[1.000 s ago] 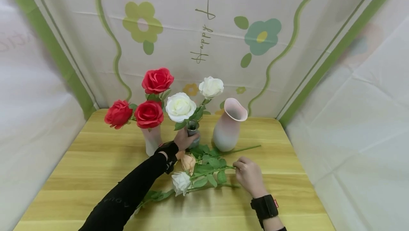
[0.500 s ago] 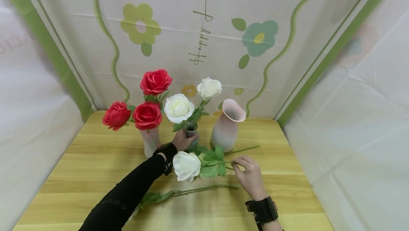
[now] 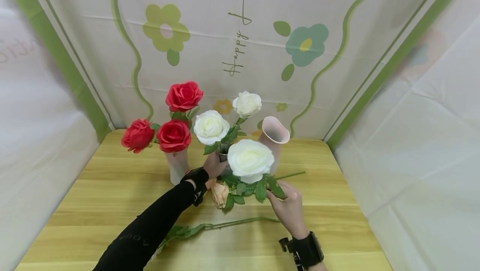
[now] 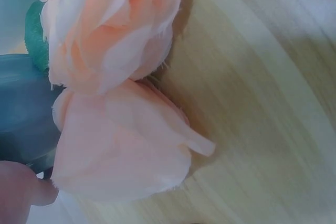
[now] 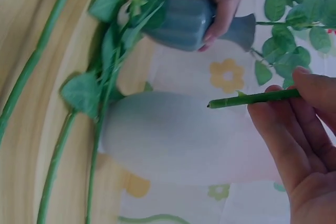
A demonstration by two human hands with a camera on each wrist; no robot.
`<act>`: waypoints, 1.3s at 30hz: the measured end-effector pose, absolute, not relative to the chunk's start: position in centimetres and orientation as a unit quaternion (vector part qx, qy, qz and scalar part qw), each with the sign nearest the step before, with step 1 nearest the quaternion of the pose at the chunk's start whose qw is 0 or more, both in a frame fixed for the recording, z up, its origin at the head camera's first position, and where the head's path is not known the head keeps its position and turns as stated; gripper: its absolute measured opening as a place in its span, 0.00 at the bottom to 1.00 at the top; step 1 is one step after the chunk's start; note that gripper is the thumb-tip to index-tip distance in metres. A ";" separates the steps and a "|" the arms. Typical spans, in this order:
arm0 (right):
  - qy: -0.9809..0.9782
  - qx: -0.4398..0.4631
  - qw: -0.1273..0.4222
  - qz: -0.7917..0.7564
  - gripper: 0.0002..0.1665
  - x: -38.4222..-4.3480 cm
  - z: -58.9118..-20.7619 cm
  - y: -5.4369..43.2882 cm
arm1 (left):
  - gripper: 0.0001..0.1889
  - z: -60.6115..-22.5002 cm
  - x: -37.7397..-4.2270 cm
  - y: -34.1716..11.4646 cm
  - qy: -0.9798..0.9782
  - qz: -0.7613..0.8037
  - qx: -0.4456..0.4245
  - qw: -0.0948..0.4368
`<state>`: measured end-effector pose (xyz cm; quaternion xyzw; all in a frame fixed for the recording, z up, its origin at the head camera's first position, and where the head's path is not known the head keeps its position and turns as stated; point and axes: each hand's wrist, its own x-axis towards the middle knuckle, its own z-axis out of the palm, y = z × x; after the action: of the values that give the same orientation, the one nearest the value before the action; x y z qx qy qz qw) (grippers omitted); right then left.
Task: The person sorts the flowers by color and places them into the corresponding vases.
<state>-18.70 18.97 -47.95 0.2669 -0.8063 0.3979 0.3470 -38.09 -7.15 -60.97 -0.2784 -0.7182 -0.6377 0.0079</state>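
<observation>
Pinching a white rose (image 3: 250, 158) in the right hand (image 3: 288, 207), gripping the blue-gray vase (image 5: 181, 19) in the left hand (image 3: 213, 165); apparently readying insertion, needing stem tip (image 5: 212, 104) over mouth (image 5: 251, 32).

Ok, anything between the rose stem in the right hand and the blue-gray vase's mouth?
Nothing visible stands between the stem and the blue-gray vase in the right wrist view. Two white roses already stand in it, though, and may crowd the stem.

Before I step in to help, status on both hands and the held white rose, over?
Left hand gripping gray vase. Right hand pinching white rose by stem, end outside vase. Peach roses lying beside vase, possibly in the way.
</observation>
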 end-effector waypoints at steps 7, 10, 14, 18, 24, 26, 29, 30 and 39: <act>-0.774 0.290 0.296 0.479 0.18 -18.7 -48.4 18.4 | 0.24 -51.5 -31.9 -6.3 -0.805 -0.549 -0.212 0.074; -0.771 0.280 0.258 0.510 0.23 -19.0 -49.5 18.5 | 0.25 -51.6 -31.8 -6.1 -0.813 -0.542 -0.200 0.074; -0.761 0.284 0.249 0.527 0.28 -20.9 -53.9 19.6 | 0.26 -52.3 -32.0 -6.1 -0.811 -0.545 -0.199 0.073; -0.764 0.280 0.244 0.527 0.21 -20.0 -50.7 18.4 | 0.27 -52.1 -32.0 -6.3 -0.809 -0.552 -0.195 0.063; -0.769 0.257 0.225 0.540 0.11 -17.7 -43.7 16.0 | 0.26 -51.4 -31.9 -6.1 -0.802 -0.556 -0.204 0.072; -0.760 0.260 0.228 0.551 0.12 -18.7 -45.2 16.1 | 0.25 -51.3 -32.0 -6.1 -0.800 -0.556 -0.211 0.079; -0.753 0.261 0.240 0.554 0.18 -22.4 -51.8 17.5 | 0.23 -51.3 -32.1 -6.1 -0.804 -0.554 -0.206 0.070; -0.751 0.260 0.243 0.557 0.21 -23.7 -53.9 17.9 | 0.22 -51.3 -32.0 -6.1 -0.804 -0.555 -0.203 0.067; -0.756 0.237 0.225 0.567 0.26 -28.3 -59.0 17.6 | 0.22 -51.2 -31.8 -6.2 -0.811 -0.554 -0.182 0.043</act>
<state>-28.31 17.60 -58.96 0.2372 -0.7558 0.5672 0.2254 -31.80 -6.18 -51.18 -0.1821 -0.8112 -0.5540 0.0429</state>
